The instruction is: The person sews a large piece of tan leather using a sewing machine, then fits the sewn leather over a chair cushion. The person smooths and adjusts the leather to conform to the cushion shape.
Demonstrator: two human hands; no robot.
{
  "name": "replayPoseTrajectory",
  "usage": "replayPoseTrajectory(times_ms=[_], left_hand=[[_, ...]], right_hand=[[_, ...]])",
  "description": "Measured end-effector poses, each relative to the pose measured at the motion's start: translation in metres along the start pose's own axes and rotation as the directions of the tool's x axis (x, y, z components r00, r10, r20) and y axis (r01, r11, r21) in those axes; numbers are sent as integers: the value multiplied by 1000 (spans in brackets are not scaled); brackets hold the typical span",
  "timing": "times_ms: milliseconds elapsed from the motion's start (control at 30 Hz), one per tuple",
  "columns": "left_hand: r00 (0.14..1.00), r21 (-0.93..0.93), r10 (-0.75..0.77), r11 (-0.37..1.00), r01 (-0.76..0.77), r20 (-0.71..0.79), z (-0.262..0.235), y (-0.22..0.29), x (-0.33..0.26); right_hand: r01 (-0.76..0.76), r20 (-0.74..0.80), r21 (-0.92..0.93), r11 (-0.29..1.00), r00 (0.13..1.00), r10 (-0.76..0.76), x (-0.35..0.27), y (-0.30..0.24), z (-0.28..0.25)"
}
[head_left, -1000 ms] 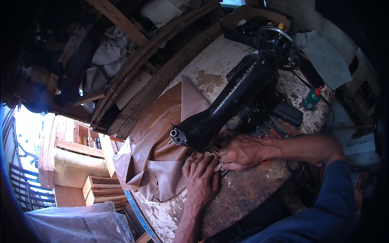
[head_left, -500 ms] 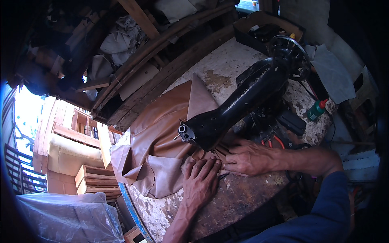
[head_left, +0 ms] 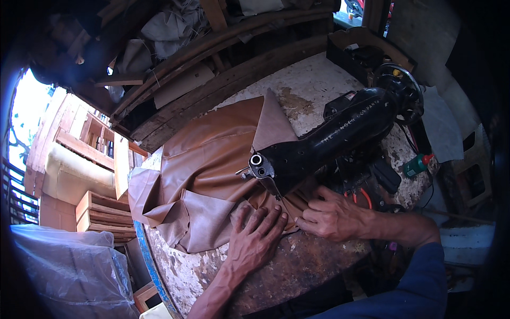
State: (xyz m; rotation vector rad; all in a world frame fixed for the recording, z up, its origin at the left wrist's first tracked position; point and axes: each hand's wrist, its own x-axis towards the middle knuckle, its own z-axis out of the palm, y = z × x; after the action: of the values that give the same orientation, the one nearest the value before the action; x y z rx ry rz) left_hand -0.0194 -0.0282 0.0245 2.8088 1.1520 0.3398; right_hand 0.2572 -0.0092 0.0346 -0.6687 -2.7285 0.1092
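1. The left hand (head_left: 256,242) lies flat with fingers spread, palm pressing the brown leatherette sheet (head_left: 212,175) onto the desk (head_left: 297,266); it grips nothing.
2. The right hand (head_left: 332,215) rests just beside it, fingers bent, fingertips pinching the sheet's edge near the needle.
3. The sheet spreads leftward across the desk, folded and creased, passing under the head of the black sewing machine (head_left: 329,138).
4. A green bottle (head_left: 417,165) stands beyond the machine, to the right.

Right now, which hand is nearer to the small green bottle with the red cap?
Right. The right hand rests on the brown leather sheet just left of the green bottle; the left hand lies flat farther left.
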Motion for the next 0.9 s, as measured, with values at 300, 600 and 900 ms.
replayPoseTrajectory(times_ms=[300, 600, 900], left_hand=[[999, -7, -40, 999, 40, 31, 0, -1, -1], [989, -1, -129, 992, 129, 78, -2, -6, 1], [999, -12, -25, 1000, 25, -45, 2, -9, 1]], right_hand=[[-27, 11, 42, 999, 1000, 26, 4, 8, 2], [-57, -27, 52, 997, 998, 58, 12, 19, 4], [-27, -62, -137, 990, 998, 19, 9, 12, 14]])
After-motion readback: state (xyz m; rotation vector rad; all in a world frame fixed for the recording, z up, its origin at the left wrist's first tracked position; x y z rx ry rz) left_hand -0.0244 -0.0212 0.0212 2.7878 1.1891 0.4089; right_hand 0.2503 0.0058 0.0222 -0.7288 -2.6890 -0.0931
